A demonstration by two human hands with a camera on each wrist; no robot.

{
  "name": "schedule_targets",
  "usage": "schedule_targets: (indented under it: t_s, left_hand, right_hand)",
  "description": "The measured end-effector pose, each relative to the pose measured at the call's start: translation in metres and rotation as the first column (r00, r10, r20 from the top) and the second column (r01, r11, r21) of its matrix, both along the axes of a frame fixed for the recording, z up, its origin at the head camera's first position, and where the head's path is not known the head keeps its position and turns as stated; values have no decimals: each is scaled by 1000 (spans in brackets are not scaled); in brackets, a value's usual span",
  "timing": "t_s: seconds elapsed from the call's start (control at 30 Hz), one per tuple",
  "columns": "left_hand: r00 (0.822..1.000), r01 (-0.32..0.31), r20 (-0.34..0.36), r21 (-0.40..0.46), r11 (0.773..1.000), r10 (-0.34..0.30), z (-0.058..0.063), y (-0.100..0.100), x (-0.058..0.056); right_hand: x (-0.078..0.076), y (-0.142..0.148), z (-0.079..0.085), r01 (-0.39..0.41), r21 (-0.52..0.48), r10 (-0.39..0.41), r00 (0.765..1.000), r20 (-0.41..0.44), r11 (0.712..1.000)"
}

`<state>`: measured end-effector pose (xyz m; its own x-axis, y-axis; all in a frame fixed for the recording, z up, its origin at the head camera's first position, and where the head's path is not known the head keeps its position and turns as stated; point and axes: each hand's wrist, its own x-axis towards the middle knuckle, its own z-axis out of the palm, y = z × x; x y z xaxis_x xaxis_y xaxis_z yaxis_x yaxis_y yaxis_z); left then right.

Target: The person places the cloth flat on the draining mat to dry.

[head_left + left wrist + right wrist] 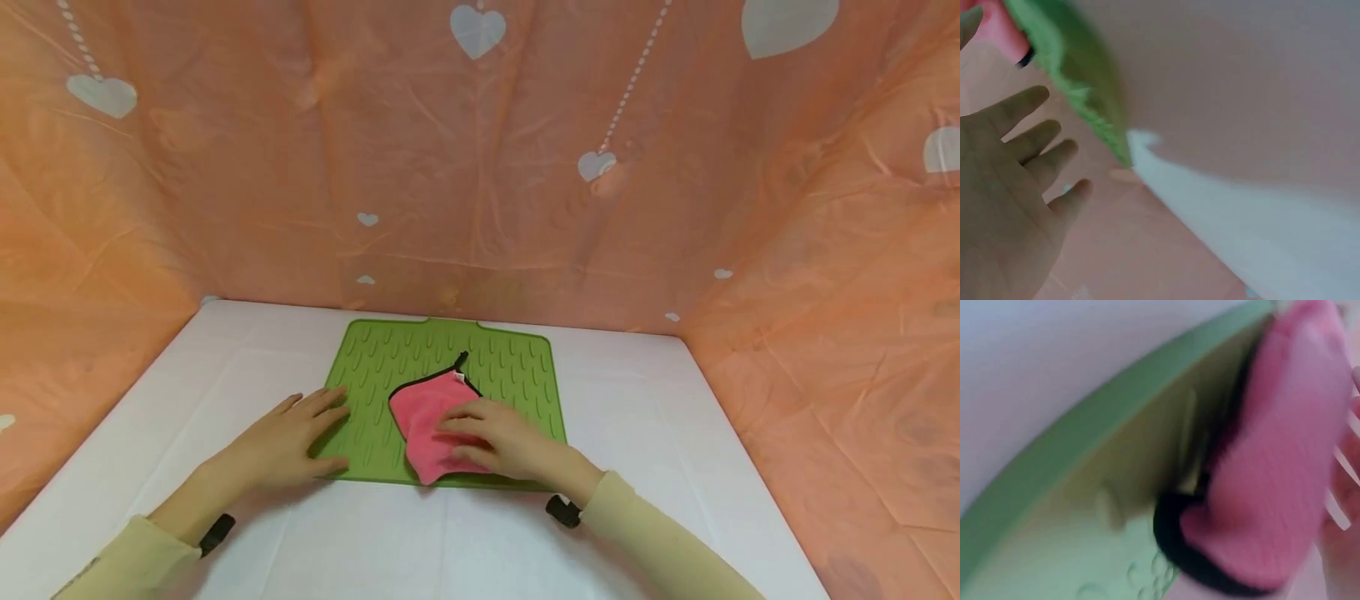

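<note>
A pink cloth (425, 412) with black edging, a small white tag and a black hanging loop lies rumpled on a green ridged mat (517, 367). Over the cloth's right side is my right hand (498, 437), its fingers spread and loosely bent across the fabric. In the right wrist view, a fold of the pink cloth (1285, 462) bulges up and covers much of that hand. My left hand (296, 437) reaches over the mat's left edge, fingers spread apart and holding nothing. The left wrist view shows its palm and straight fingers beside the mat's edge.
The mat lies on a white table (630, 408). An orange curtain (480, 167) with pale hearts rises at the back and along both sides. A black strap (217, 533) shows below the left wrist and another black strap (562, 510) below the right.
</note>
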<state>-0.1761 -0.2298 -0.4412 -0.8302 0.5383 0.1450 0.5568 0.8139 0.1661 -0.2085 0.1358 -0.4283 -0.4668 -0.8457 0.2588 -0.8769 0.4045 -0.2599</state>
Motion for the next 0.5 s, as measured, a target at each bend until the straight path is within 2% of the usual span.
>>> schedule_targets:
  t_s: [0.1, 0.23, 0.37, 0.5]
  left_hand:
    - [998, 41, -51, 73, 997, -37, 7, 12, -12]
    - [996, 38, -83, 191, 981, -23, 10, 32, -31]
    - [998, -9, -52, 281, 960, 25, 12, 53, -48]
    - [998, -63, 9, 323, 944, 64, 12, 71, -62]
  right_hand:
    - [3, 16, 4, 86, -99, -79, 994, 78, 991]
    - [3, 37, 5, 219, -224, -189, 971, 147, 950]
    - [-2, 54, -2, 281, -291, -231, 954, 192, 915]
    - [-4, 64, -9, 320, -275, -245, 929, 277, 907]
